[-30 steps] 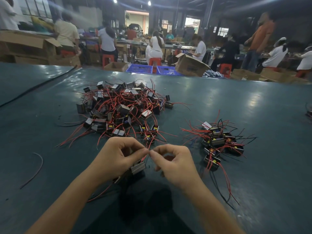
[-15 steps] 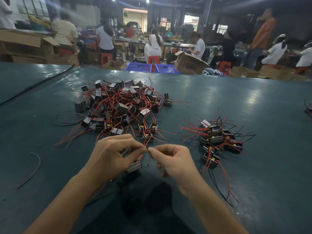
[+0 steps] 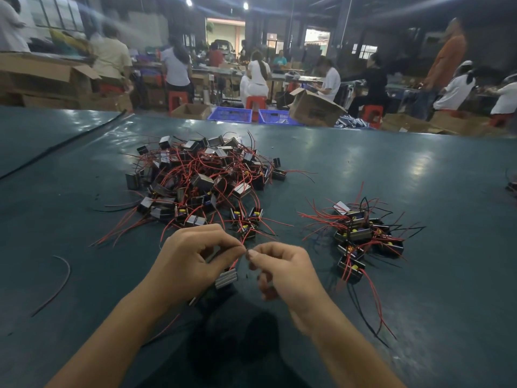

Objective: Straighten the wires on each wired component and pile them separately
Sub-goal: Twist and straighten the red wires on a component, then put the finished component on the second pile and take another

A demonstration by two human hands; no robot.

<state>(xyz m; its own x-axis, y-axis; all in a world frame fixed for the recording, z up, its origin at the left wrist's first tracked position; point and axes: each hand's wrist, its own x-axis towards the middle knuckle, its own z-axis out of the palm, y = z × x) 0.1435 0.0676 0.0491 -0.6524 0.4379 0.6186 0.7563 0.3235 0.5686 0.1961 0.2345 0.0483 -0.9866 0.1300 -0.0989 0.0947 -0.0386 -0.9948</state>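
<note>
Your left hand (image 3: 195,259) and right hand (image 3: 285,271) are pinching one red wire (image 3: 236,260), its component (image 3: 226,278) apparently hanging just above the counter (image 3: 419,191).

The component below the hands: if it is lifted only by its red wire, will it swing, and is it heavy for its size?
It would probably swing: the component sits at the end of a thin red wire that the left hand and right hand pinch. Its metal-looking face suggests some weight for its size. The wire, visibly curved, likely flexes.
</note>
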